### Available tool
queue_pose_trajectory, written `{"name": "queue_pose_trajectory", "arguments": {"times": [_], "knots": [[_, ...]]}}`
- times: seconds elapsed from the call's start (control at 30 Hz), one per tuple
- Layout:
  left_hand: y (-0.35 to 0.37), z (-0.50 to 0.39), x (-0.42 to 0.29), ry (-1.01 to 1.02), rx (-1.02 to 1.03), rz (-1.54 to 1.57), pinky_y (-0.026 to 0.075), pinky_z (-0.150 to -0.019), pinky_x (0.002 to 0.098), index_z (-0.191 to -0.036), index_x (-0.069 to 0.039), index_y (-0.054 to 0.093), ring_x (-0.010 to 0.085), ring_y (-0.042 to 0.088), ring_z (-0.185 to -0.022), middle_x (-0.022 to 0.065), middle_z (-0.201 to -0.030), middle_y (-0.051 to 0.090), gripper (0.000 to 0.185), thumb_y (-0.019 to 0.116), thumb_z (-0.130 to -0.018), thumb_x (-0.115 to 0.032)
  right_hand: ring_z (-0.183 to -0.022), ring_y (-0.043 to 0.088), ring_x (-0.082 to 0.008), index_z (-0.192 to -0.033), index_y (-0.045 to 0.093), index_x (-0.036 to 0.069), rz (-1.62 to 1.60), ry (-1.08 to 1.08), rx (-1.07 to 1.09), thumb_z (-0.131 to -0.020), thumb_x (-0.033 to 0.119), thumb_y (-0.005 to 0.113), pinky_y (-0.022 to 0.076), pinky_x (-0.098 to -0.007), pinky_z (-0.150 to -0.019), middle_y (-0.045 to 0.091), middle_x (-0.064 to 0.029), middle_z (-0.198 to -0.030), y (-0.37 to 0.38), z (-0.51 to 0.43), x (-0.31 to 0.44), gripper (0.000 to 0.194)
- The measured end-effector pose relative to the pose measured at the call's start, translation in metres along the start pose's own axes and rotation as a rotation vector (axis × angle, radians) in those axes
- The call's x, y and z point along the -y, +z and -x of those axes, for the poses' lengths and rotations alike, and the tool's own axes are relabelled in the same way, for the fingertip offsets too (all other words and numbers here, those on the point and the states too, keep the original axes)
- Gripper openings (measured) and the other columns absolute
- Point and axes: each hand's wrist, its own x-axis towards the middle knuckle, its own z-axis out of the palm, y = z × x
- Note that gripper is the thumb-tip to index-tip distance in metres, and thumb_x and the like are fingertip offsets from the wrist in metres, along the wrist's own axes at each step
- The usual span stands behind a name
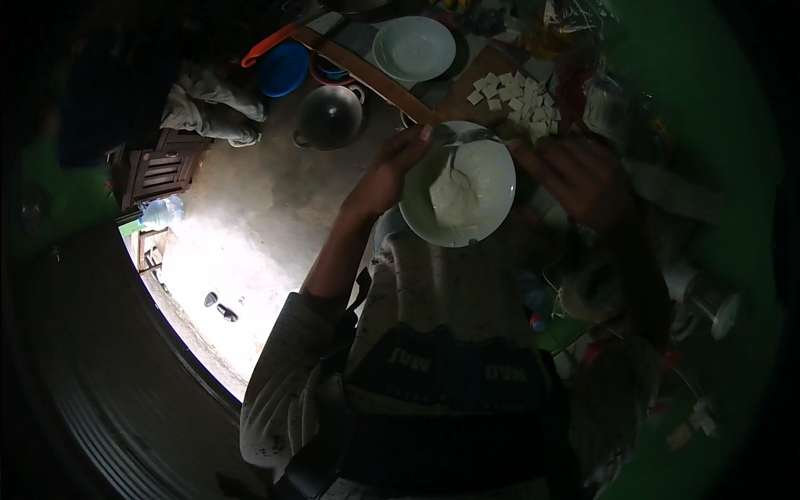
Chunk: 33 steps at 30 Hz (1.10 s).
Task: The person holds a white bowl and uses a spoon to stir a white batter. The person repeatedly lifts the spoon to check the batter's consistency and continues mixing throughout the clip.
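A white bowl (412, 215) is held up in front of my chest, tilted so its inside shows. My left hand (390, 165) grips its left rim, thumb at the top. Thick off-white batter (455, 197) lies in the bowl. Across the upper part of the bowl extends a metal spoon (472, 135), from which a thin strand of batter hangs down. The spoon's handle end is in the fingers of my right hand (578, 172), which is in deep shade. Beyond the bowl, white cubes, possibly tofu (515, 97), are spread on a brown board (459, 94).
A white plate or shallow bowl (414, 49) rests on the counter behind the wooden edge (375, 81). Down on the floor are a wok (329, 117) and a blue basin (284, 69). A pair of sandals (220, 306) lies near the bright doorway. A green wall (700, 94) rises at right.
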Motion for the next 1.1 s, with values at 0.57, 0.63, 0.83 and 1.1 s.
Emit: {"name": "queue_pose_trajectory", "arguments": {"times": [0.57,0.63,0.83,1.1], "knots": [[0.004,-0.022,-0.008,0.116,-0.146,-0.025,0.044,-0.097,0.0322,-0.124,0.005,0.062,0.0178,0.059,-0.107,0.014,-0.113,0.067,0.054,0.054,-0.102,-0.044,-0.079,0.061,-0.0253,-0.13,0.063,0.001,-0.009,0.168,0.023,-0.082,0.004,0.06,0.0532,-0.0388,-0.073,0.063,-0.0125,-0.095,-0.008,0.002,0.011,0.048],[0.009,-0.023,-0.011,0.116,-0.151,-0.064,0.043,-0.097,0.0326,-0.124,0.006,0.062,0.0183,0.058,-0.107,0.0143,-0.114,0.067,0.055,0.054,-0.102,-0.045,-0.078,0.061,-0.0243,-0.129,0.063,0.001,-0.001,0.172,-0.014,-0.087,0.014,0.062,0.0533,-0.0395,-0.076,0.064,-0.0118,-0.095,-0.01,-0.011,0.003,0.044],[0.007,-0.02,-0.019,0.148,-0.223,-0.008,0.043,-0.096,0.0314,-0.122,0.005,0.062,0.0191,0.059,-0.105,0.0146,-0.112,0.067,0.054,0.053,-0.102,-0.044,-0.083,0.063,-0.0313,-0.126,0.064,-0.003,0.256,0.072,0.102,-0.08,0.0,0.063,0.0547,-0.0413,-0.074,0.064,-0.0185,-0.104,0.015,0.015,0.004,0.046],[0.009,-0.024,-0.015,0.227,-0.211,-0.005,0.044,-0.088,0.031,-0.114,0.005,0.064,0.0154,0.056,-0.095,0.011,-0.099,0.066,0.05,0.05,-0.103,-0.042,-0.096,0.066,-0.0321,-0.123,0.064,-0.007,0.02,0.281,0.042,-0.076,-0.007,0.064,0.0562,-0.0386,-0.078,0.064,-0.018,-0.111,0.001,0.005,0.022,0.046]]}}
